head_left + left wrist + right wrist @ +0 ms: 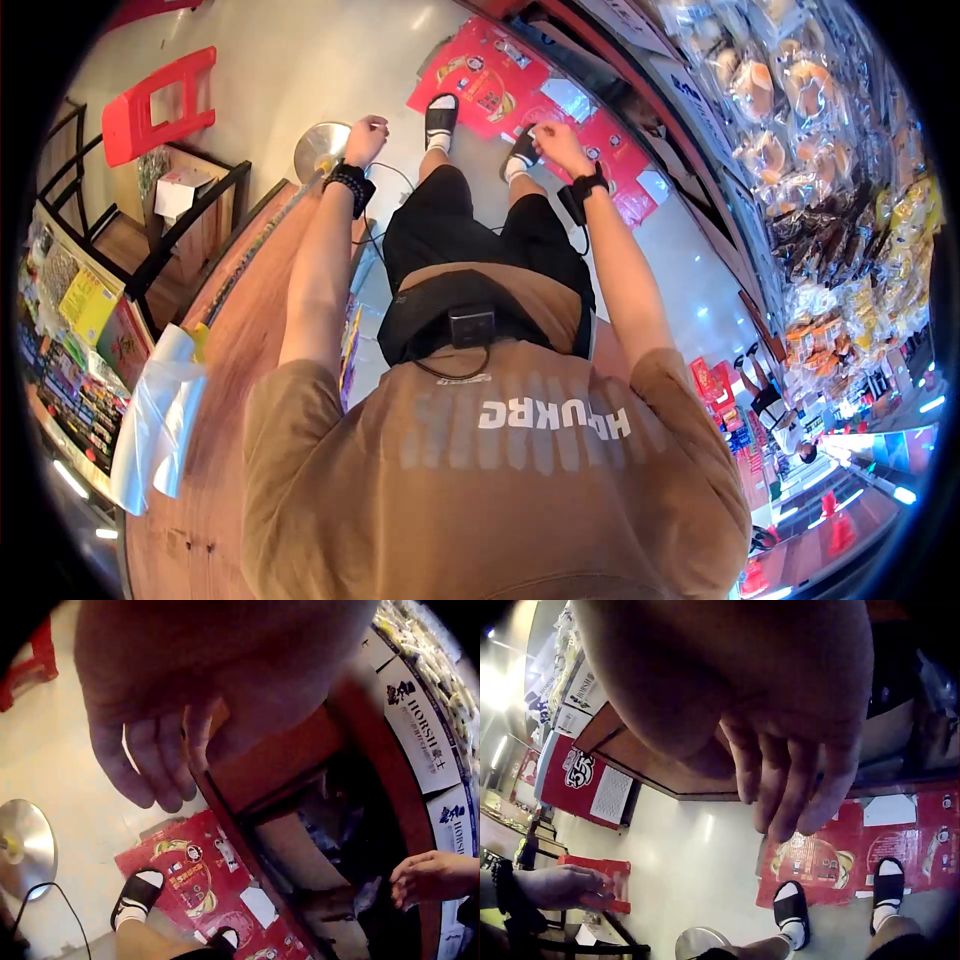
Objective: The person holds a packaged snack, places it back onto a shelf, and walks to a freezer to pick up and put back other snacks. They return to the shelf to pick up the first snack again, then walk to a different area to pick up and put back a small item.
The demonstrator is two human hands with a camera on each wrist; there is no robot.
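Note:
In the head view my left hand (366,141) hangs in the air, level with the shins and above the floor. Its fingers curl loosely around nothing, as the left wrist view of the same hand (217,682) shows. Opposite it, my right hand (562,146) hovers near the foot in a dark sandal (522,155). Fingers of that hand (750,697) droop slightly bent and hold nothing. Below both hands a flattened red cardboard sheet (475,85) with printed pictures lies on the floor beside the feet.
Packaged bread (752,88) fills the shelf on the right. A wooden counter (235,390) with a clear plastic bag (160,420) runs along the left. Nearby are a round metal base (322,150), a red plastic stool (160,105) and a black-framed rack (200,210). Cables hang from the wrists.

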